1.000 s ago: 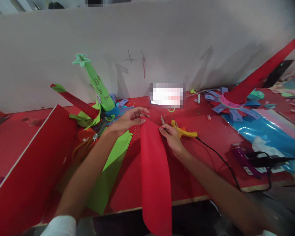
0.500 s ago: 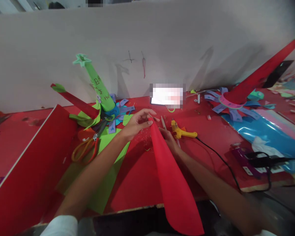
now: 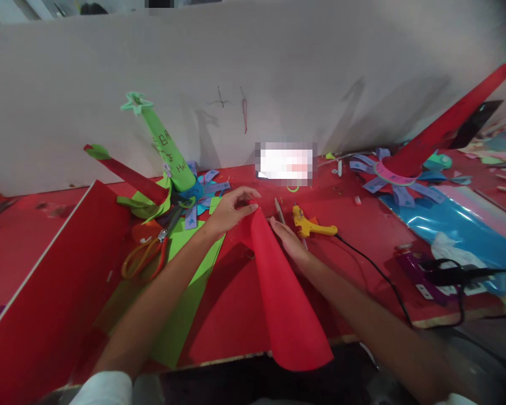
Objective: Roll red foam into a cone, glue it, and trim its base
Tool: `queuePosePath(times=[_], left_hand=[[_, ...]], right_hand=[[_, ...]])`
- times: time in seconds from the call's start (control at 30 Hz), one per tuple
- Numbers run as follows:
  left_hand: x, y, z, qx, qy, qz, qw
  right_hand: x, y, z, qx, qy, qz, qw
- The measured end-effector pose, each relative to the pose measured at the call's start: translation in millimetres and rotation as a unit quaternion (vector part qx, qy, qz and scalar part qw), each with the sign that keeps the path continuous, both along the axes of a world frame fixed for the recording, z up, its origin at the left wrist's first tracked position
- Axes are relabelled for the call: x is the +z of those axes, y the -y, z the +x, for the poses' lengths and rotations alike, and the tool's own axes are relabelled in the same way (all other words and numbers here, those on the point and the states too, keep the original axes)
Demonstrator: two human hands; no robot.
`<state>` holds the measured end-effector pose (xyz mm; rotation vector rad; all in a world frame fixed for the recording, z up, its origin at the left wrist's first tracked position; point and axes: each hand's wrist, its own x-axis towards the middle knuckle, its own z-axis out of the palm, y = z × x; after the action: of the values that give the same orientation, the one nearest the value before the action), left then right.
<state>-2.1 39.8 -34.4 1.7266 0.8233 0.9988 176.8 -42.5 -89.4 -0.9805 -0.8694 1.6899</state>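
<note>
A red paper cone [image 3: 284, 298] lies in the middle with its narrow end pointing away and its wide end over the table's front edge. My left hand [image 3: 235, 209] pinches the narrow tip between thumb and fingers. Along the cone's right side, near the tip, rests my right hand [image 3: 290, 239]; its fingers are partly hidden behind the paper. Just right of it are a yellow glue gun [image 3: 314, 225] and a pale stick [image 3: 279, 210].
Orange-handled scissors [image 3: 145, 259] and green sheets [image 3: 172, 332] lie left. A green paper tower [image 3: 171, 149] stands behind them. A red board [image 3: 46, 304] slants at far left. At right are a red tower [image 3: 451, 121], blue film [image 3: 451, 225] and black cables [image 3: 379, 270].
The cone's wide end has swung left and drawn away from me, and looks fuller. My left hand has shifted slightly left with the tip. The fingers of my right hand have straightened along the cone.
</note>
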Motion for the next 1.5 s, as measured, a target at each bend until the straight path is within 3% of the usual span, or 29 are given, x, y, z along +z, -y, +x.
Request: queuePosePath(times=[0.1,0.3,0.47,0.6,0.83,1.2,1.5], left_hand=[[-4.5,-8.5,-3.4,0.034,-0.020,0.031,0.999],[-6.7,-14.0,-6.9,0.046,-0.046,0.048,0.997],[0.9,-13.6,-13.9,0.012,-0.049,-0.003,0.999],[7.2,-11.6,-16.9,0.001,-0.037,-0.034,0.999],[12.1,-9.2,-20.1,-0.032,0.023,-0.060,0.997],[3.2,-13.4,-35.4,-0.147,0.098,-0.071,0.982],[1.6,-15.3,-31.4,-0.102,0.073,-0.038,0.991]], right_hand=[[0.2,2.0,0.4,-0.002,-0.027,-0.030,0.999],[13.7,12.5,1.3,0.109,-0.044,-0.034,0.992],[24.7,13.0,8.2,0.123,-0.064,-0.060,0.988],[27.7,11.5,11.6,0.172,-0.112,-0.028,0.978],[21.8,8.0,11.5,0.168,-0.140,0.016,0.976],[27.8,9.8,12.1,0.166,-0.160,0.031,0.973],[31.4,9.7,12.2,0.184,-0.152,0.037,0.970]])
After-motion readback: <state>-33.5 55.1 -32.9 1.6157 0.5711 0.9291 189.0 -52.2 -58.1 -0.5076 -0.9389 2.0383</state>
